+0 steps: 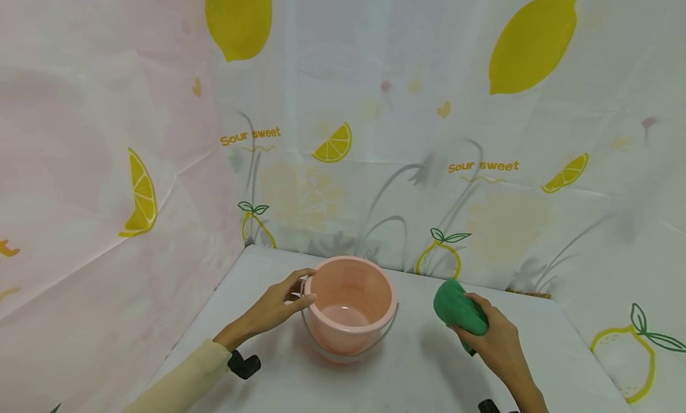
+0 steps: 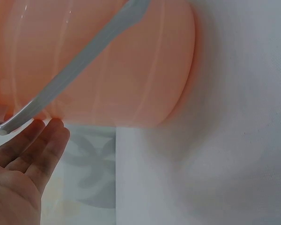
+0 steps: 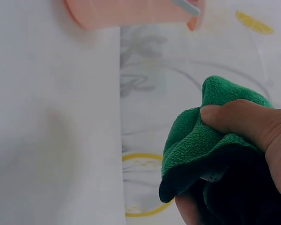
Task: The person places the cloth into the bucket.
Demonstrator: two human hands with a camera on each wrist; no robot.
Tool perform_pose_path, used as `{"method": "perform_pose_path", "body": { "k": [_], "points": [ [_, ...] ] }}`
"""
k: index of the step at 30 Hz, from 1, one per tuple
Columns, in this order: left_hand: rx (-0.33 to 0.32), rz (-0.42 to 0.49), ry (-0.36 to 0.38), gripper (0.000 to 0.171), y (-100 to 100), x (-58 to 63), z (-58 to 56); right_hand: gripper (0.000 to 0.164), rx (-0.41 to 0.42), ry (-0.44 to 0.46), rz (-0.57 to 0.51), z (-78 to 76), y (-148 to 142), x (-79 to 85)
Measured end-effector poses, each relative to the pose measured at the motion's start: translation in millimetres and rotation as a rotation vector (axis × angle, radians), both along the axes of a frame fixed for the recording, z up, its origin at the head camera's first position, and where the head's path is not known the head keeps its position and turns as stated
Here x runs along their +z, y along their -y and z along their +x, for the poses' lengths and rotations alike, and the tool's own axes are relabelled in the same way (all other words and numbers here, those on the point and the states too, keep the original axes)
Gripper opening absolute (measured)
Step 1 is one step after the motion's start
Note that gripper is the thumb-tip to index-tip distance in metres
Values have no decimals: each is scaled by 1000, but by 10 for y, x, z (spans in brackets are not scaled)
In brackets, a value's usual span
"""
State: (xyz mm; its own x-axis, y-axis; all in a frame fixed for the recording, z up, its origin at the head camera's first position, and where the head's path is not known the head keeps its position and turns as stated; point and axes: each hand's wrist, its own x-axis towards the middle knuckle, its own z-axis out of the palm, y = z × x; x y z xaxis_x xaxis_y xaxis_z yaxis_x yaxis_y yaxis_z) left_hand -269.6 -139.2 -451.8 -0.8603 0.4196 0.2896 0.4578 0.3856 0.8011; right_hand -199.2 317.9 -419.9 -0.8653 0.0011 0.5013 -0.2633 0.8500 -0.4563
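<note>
A pink plastic bucket [image 1: 351, 340] with a grey handle [image 2: 75, 70] stands upright on the white table. My left hand [image 1: 276, 306] is at its left rim, the thumb on the near side and the index finger farther back. In the left wrist view, nearly straight fingertips [image 2: 54, 129] touch the bucket's outer wall beside the handle's end. To the right of the bucket, my right hand [image 1: 498, 338] grips a bunched green terry towel [image 1: 455, 306] above the table. Dark edging and a small white label [image 3: 213, 176] show on the towel in the right wrist view.
The white table [image 1: 407, 371] meets a lemon-printed sheet [image 1: 375, 210] along its back edge. Another sheet [image 1: 107, 103] closes the left side. The bucket's wire-like handle hangs down over its front.
</note>
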Motion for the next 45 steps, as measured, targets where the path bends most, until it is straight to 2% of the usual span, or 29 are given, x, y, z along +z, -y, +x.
{"method": "perform_pose_path", "body": {
  "k": [29, 45],
  "points": [
    [-9, 12, 7, 57, -1, -11, -4, 71, 54, -81, -1, -86, 189, 140],
    [-11, 16, 4, 57, -2, 4, 13, 72, 97, -92, -13, -136, 303, 201]
  ]
}}
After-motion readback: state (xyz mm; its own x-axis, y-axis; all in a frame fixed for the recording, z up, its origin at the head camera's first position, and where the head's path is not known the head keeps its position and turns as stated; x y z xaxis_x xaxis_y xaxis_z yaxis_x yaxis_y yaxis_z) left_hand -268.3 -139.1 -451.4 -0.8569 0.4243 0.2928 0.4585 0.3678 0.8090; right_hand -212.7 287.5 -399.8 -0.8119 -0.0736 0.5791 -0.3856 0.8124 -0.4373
